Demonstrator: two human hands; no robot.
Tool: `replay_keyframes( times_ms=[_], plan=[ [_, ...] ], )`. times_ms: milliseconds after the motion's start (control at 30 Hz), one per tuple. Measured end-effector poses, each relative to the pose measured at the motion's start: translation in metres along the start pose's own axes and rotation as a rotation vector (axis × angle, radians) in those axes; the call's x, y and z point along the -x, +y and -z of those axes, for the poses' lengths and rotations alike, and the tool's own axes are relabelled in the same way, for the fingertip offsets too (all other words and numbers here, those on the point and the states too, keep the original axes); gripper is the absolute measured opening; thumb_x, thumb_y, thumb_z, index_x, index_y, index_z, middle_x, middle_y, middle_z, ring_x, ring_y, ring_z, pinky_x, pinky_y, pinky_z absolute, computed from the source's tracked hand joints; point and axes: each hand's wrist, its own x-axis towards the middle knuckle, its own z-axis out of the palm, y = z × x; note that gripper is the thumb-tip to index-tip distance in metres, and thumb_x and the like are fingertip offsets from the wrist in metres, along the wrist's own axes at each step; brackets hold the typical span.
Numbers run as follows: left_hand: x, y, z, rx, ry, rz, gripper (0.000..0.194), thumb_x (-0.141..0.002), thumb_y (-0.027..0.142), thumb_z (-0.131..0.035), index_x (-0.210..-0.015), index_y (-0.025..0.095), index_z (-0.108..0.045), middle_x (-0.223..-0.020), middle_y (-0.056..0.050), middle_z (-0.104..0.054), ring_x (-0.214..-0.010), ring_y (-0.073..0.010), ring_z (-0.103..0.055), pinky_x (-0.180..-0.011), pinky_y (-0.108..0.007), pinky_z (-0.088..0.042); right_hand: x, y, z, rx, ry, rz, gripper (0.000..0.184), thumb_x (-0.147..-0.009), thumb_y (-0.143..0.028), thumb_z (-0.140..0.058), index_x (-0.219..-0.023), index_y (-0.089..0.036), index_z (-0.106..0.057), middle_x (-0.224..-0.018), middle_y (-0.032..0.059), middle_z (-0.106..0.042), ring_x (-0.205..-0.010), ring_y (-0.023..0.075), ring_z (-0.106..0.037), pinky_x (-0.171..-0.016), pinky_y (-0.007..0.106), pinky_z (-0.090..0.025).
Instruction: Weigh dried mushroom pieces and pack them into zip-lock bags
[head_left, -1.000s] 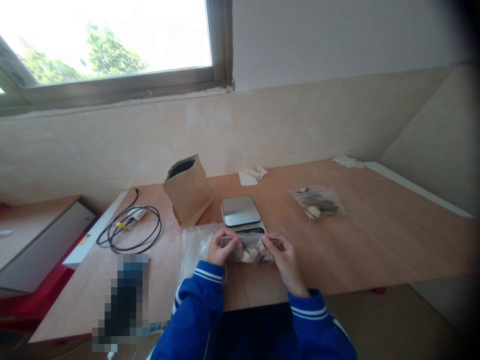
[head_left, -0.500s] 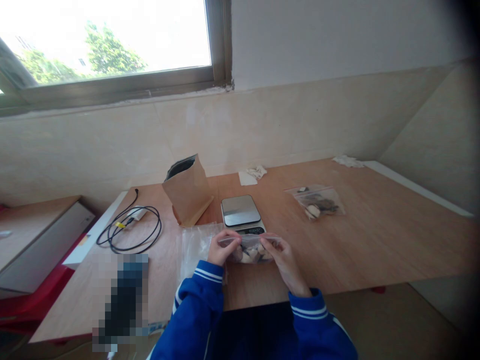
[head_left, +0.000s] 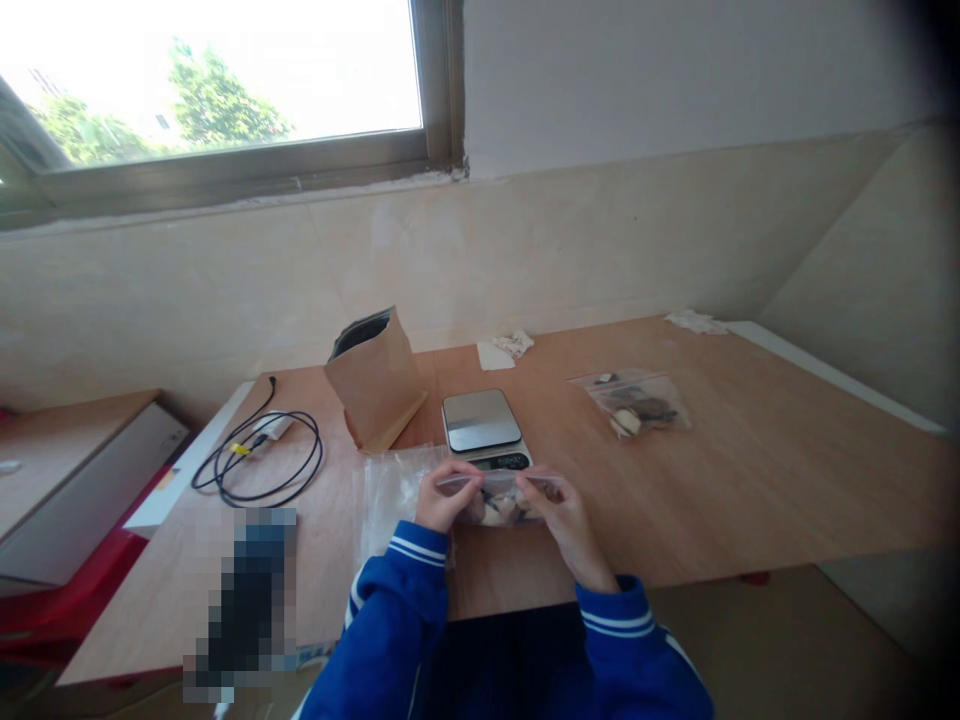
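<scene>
Both my hands pinch the top edge of a small clear zip bag (head_left: 499,500) holding pale and dark pieces, just above the near part of the wooden table (head_left: 750,480). My left hand (head_left: 442,497) grips the bag's left end and my right hand (head_left: 562,518) grips nearer its middle right. Directly behind the bag sits a small digital scale (head_left: 481,422) with a bare steel plate. Blue sleeves with white stripes cover both my forearms.
A brown paper pouch (head_left: 375,380) stands open left of the scale. Empty clear bags (head_left: 386,490) lie by my left hand. A second filled zip bag (head_left: 637,403) lies to the right. A coiled black cable (head_left: 259,455) is at left; crumpled tissue (head_left: 510,347) at the back.
My right hand has slid a little to the left along the bag's top edge. The left hand and the bag have barely moved.
</scene>
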Motion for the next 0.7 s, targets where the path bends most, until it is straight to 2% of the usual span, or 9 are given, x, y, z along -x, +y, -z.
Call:
replay_keyframes(
  times_ms=[300, 567, 700],
  plan=[
    [0.0, 0.0023, -0.0019, 0.006, 0.016, 0.02, 0.025, -0.07, 0.038, -0.07, -0.072, 0.013, -0.066, -0.074, -0.005, -0.066, -0.069, -0.0146, -0.06, -0.068, -0.026, -0.048, 0.0022, -0.002, -0.0021, -0.008, 0.001, 0.022, 0.018, -0.077, -0.037, -0.066, -0.081, -0.02, -0.065, -0.076, 0.0005, -0.062, -0.073, 0.0151, -0.058, -0.067, 0.026, -0.046],
    [-0.0004, 0.0028, -0.0019, 0.049, -0.023, 0.031, 0.027, -0.07, 0.04, -0.071, -0.074, 0.014, -0.066, -0.075, -0.005, -0.067, -0.07, -0.0151, -0.061, -0.068, -0.027, -0.048, 0.0012, -0.0023, -0.0011, -0.031, 0.018, -0.048, 0.025, -0.075, -0.042, -0.067, -0.084, -0.019, -0.064, -0.077, 0.002, -0.064, -0.073, 0.0164, -0.06, -0.066, 0.027, -0.049],
    [0.0002, 0.0014, -0.0017, 0.033, -0.055, 0.01, 0.029, -0.069, 0.039, -0.071, -0.083, 0.014, -0.069, -0.083, -0.007, -0.068, -0.076, -0.0172, -0.062, -0.072, -0.029, -0.049, 0.0014, -0.0052, -0.0017, -0.029, 0.009, -0.058, 0.029, -0.074, -0.044, -0.067, -0.087, -0.019, -0.065, -0.082, 0.0041, -0.066, -0.076, 0.0177, -0.061, -0.067, 0.029, -0.05]
  ],
)
